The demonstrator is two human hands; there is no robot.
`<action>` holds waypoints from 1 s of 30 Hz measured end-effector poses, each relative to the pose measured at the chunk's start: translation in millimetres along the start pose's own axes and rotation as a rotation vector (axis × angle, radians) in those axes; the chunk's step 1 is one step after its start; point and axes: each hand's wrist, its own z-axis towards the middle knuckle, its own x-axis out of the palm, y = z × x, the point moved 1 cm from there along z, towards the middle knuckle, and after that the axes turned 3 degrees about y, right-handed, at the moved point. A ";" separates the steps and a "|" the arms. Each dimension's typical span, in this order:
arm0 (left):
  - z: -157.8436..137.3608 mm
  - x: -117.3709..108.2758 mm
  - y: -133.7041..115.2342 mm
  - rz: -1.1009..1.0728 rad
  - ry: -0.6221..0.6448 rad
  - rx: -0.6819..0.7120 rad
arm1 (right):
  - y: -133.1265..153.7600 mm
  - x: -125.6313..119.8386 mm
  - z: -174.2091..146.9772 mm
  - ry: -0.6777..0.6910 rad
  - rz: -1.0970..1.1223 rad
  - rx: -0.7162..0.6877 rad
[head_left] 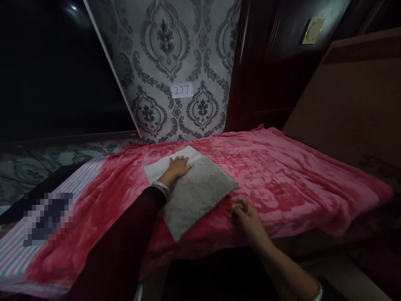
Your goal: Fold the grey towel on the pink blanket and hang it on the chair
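A grey, fluffy cloth with a smooth white strip along its far left side lies flat on a pink-red plush blanket. My left hand rests palm down where the white and grey parts meet, its fingers spread. A silvery bangle circles that wrist. Just right of the cloth's near right edge, my right hand is over the blanket, apart from the cloth. Its fingers are loosely curled in, a little blurred, and no object shows in them.
A striped sheet shows at the left, with a pixelated patch on it. Behind stand a patterned wall with a paper label "277", a large dark screen and a brown board. The blanket's near edge drops into shadow.
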 end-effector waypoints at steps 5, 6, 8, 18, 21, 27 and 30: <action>1.9 -14.9 -19.2 -0.064 0.032 0.215 | 42.9 5.7 52.8 0.105 -0.618 -0.490; 5.3 -18.6 -23.1 -0.069 0.018 0.237 | 48.9 14.8 65.6 0.135 -0.746 -0.538; 13.9 -23.1 -29.5 -0.075 -0.029 0.249 | 53.3 32.6 87.1 0.173 -1.001 -0.576; 51.7 19.2 -12.6 -0.052 0.048 0.213 | 2.8 37.2 107.6 0.262 -1.397 -0.427; 64.2 14.1 4.7 -0.059 0.076 0.221 | 1.3 36.2 108.9 0.255 -1.372 -0.423; 85.9 6.7 26.3 -0.082 0.028 0.057 | -1.8 34.7 109.2 0.257 -1.373 -0.419; 89.9 7.7 26.1 -0.098 0.004 -0.006 | -2.2 34.2 108.0 0.245 -1.413 -0.421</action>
